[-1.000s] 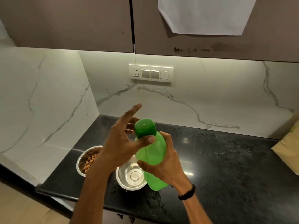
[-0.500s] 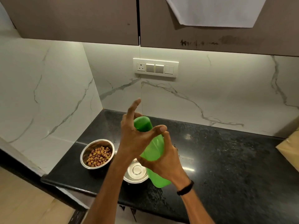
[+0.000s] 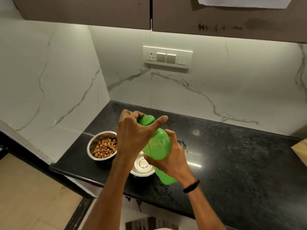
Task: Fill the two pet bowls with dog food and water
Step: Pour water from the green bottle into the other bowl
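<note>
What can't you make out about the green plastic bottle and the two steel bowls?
Head view:
- Green plastic bottle, its cap: left hand wraps it; loosened or tight unclear.
- Nearer steel bowl: forearm and bottle hide most; water unclear.
- Tan object: cut off by right edge.

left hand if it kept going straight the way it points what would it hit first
The left hand curls its fingers over the cap of the green bottle, so that comes first. Beyond it probably lies the marble wall, though depth is unclear.

Home kitchen: black granite counter (image 3: pixel 232 163), marble backsplash (image 3: pixel 232 83), wall cabinets (image 3: pixel 83 12), switchboard (image 3: pixel 167 57).
</note>
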